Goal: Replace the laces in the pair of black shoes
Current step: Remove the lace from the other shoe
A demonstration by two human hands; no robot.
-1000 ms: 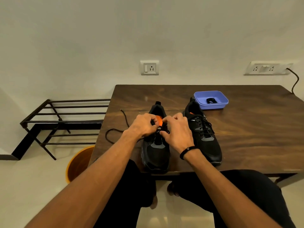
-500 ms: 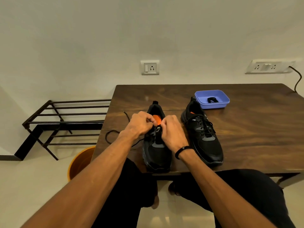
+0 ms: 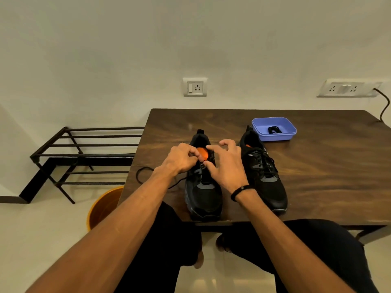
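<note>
Two black shoes stand side by side at the table's near edge. The left shoe (image 3: 203, 195) has an orange insole, and a loose black lace (image 3: 143, 174) trails from it in a loop to the left. My left hand (image 3: 181, 159) has its fingers curled and pinches that lace by the upper eyelets. My right hand (image 3: 227, 166) hovers over the same shoe with fingers spread, its thumb down on the lacing area, holding nothing. The right shoe (image 3: 266, 182) is fully laced and untouched.
A purple tray (image 3: 260, 135) at the back holds a coiled black lace (image 3: 274, 130). The wooden table (image 3: 328, 166) stands against the wall. An orange bin (image 3: 103, 208) and a black metal rack (image 3: 84, 155) are on the floor to the left. A cable (image 3: 385, 106) hangs at the far right.
My right hand has let go at the eyelets and spread its fingers. My left hand stays curled on the lace in about the same place.
</note>
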